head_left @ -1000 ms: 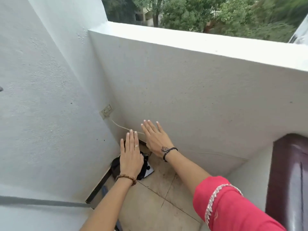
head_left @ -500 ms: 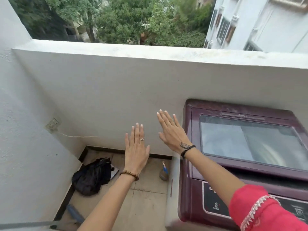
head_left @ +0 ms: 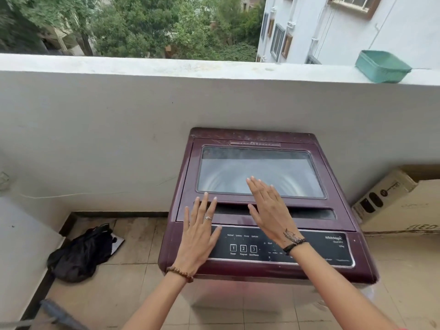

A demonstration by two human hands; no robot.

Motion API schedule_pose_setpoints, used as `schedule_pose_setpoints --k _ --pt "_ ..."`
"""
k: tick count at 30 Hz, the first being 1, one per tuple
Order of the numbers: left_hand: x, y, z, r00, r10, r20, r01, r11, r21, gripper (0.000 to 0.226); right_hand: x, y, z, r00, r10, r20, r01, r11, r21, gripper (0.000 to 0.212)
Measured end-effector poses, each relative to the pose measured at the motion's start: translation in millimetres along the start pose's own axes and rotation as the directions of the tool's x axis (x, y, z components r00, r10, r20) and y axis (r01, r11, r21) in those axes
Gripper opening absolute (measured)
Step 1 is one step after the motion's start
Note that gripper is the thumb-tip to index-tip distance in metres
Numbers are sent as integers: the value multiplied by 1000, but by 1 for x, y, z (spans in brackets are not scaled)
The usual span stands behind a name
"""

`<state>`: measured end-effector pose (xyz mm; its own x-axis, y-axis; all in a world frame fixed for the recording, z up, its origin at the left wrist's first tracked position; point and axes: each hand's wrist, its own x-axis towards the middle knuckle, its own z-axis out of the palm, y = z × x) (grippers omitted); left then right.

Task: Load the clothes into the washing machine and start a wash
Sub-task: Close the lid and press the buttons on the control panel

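A black bag (head_left: 79, 254) lies on the tiled floor beside the maroon top-load washing machine (head_left: 259, 206), lid closed, over whose front the left hand (head_left: 198, 236) and right hand (head_left: 270, 210) hover, fingers straight, holding nothing, with a cardboard box (head_left: 400, 201) at right.

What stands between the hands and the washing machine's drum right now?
The closed glass lid covers the drum of the washing machine. Both the left hand and right hand are open, over the machine's top, holding nothing. No clothes are identifiable.
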<state>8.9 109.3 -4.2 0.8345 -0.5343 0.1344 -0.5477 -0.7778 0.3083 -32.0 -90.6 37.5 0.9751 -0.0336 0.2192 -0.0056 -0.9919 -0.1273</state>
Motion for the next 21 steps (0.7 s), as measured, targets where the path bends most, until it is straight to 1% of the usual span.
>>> schedule_pose_setpoints --k 4,8,11,13,17,19,21 --pt "-19 30 22 996 -75 52 77 996 -34 76 -49 21 4 996 -28 -86 32 998 49 62" --pt "-41 39 32 984 -57 167 52 998 34 88 -84 16 13 992 -34 -124 43 997 67 56" --pt "-53 37 35 975 -104 199 81 990 118 96 -103 4 22 991 -51 -124 62 994 89 49" --pt "-57 33 34 963 -165 214 142 983 118 104 -114 -7 29 989 -74 -131 83 994 71 47" --pt "-65 24 34 938 -222 267 196 973 122 116 -128 -20 35 990 -82 -111 81 997 -8 49" --pt "-70 20 36 927 -230 297 200 971 128 116 -129 -23 35 993 -73 -95 71 997 -28 53" --pt "-74 19 37 927 -226 299 190 971 144 113 -128 -25 35 993 -88 -78 84 995 -51 57"
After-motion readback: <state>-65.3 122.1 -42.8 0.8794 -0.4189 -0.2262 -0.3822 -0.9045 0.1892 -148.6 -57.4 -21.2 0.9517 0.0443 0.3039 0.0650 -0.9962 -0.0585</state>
